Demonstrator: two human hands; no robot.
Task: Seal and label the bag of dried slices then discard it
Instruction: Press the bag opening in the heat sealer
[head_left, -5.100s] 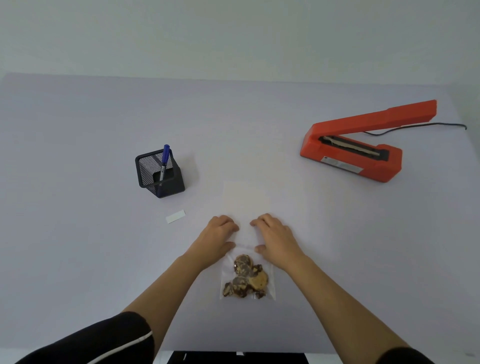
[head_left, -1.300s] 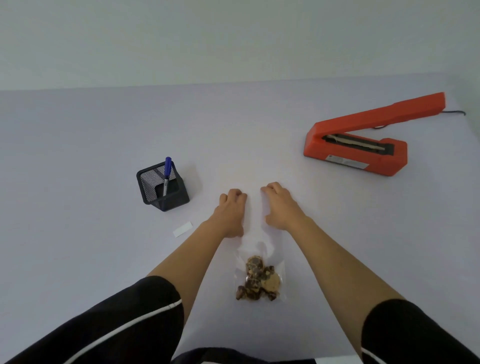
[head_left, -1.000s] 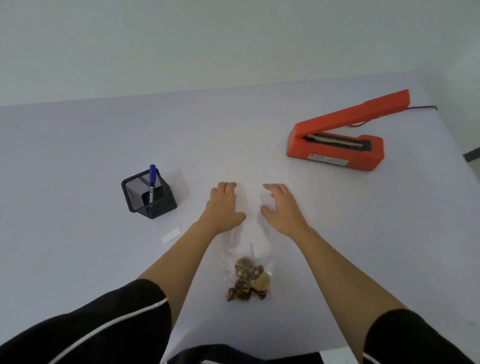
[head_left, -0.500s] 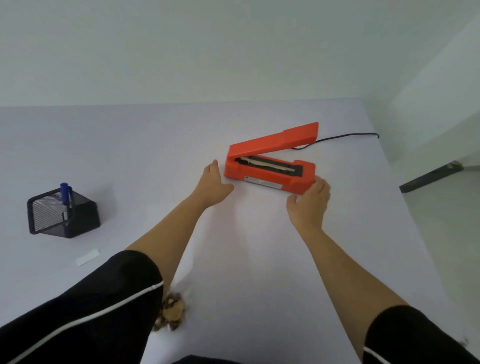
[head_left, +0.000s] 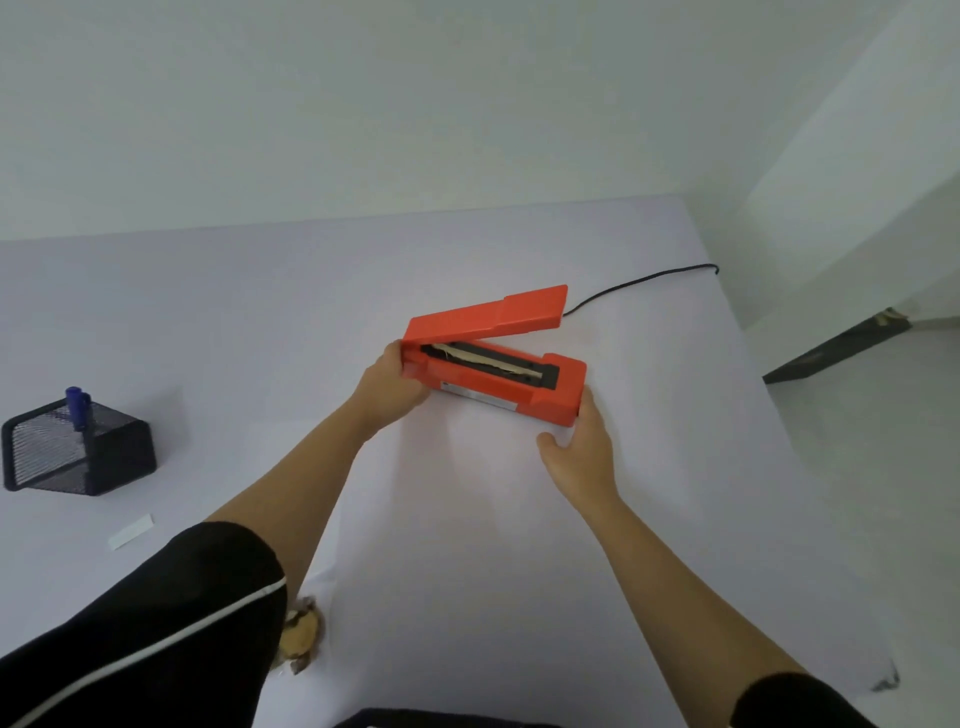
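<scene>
A clear bag of brown and tan dried slices (head_left: 300, 635) lies at the table's (head_left: 467, 571) near edge, partly hidden by a black sleeve (head_left: 156, 623), while the left hand (head_left: 388, 391) and right hand (head_left: 582, 457) grip opposite ends of an open orange heat sealer (head_left: 493, 358).

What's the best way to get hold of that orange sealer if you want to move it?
Grip the heat sealer by the two short ends of its low base, one hand from each side. The lid stands raised on its hinge, so lifting there would swing it, and the cord trails behind.
</scene>
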